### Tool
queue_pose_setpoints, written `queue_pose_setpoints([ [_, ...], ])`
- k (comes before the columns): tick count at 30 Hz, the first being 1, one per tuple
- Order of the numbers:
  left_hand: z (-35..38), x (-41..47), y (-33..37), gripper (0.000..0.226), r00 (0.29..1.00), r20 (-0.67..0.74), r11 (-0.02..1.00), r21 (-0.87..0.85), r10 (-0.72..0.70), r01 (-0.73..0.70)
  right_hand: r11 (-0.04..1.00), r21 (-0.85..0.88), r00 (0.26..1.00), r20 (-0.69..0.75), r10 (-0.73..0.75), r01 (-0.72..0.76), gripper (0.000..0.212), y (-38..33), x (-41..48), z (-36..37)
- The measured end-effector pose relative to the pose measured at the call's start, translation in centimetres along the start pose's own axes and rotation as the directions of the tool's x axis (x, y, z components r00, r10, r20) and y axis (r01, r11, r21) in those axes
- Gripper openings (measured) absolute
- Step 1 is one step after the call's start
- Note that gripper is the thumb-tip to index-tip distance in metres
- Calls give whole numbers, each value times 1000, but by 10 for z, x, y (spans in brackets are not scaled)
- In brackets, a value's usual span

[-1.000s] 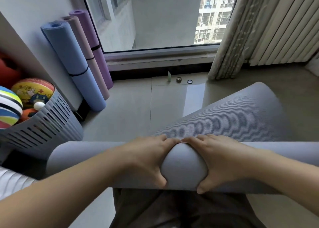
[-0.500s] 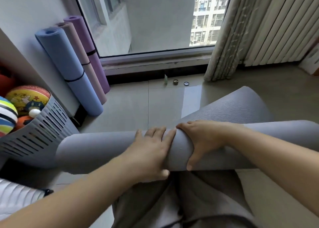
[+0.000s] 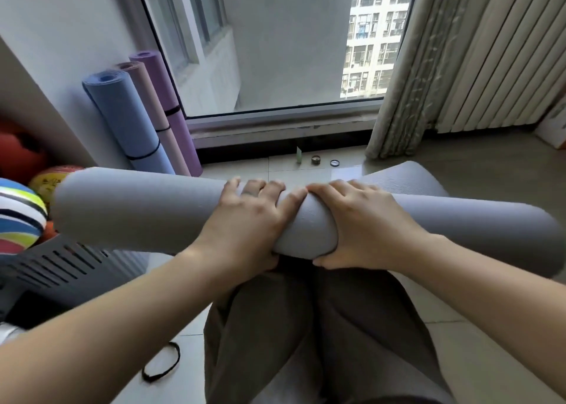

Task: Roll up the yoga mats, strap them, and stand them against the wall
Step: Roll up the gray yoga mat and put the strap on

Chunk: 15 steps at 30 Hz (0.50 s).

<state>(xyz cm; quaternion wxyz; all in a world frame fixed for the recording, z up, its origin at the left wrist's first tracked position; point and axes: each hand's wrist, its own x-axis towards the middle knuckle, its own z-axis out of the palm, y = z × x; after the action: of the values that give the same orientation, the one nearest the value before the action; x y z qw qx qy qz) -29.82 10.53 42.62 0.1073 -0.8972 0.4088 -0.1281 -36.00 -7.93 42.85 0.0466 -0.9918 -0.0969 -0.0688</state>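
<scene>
A grey yoga mat lies rolled into a thick tube across my lap, with a short unrolled tail on the floor beyond it. My left hand and my right hand grip the roll's middle side by side, fingers over the top and thumbs underneath. A blue mat, a pink mat and a purple mat stand rolled and strapped against the left wall. A loose black strap loop lies on the tiles by my left knee.
A grey slotted basket with several balls stands at the left, close to the roll's end. A window with a low sill faces me, curtains hang at the right. Small items sit on the floor below the sill.
The roll has advanced away from me and grown thicker, leaving less flat mat on the floor. Both hands stayed at the middle and regripped. The strap loop has come into view.
</scene>
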Motion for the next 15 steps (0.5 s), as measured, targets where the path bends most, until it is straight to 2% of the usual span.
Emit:
queue_pose_setpoints([
  [2,-12,-10,1,99,999,26,1000,17,21,-21,999,23,999,45,-25,24,98,-4,-5,-8],
  [4,-16,-25,9,99,995,84,998,-39,47,-44,998,11,986,154,-59,58,98,-10,-15,-11],
  [9,16,-54,39,104,960,259,976,-213,106,-50,993,66,891,438,-118,99,98,-18,-38,14],
  [12,30,-59,36,103,938,331,931,-365,107,22,993,76,873,473,-116,91,106,-20,-38,25],
  [15,33,-46,16,93,904,404,813,-568,139,129,991,2,901,416,-123,135,110,-26,-40,26],
])
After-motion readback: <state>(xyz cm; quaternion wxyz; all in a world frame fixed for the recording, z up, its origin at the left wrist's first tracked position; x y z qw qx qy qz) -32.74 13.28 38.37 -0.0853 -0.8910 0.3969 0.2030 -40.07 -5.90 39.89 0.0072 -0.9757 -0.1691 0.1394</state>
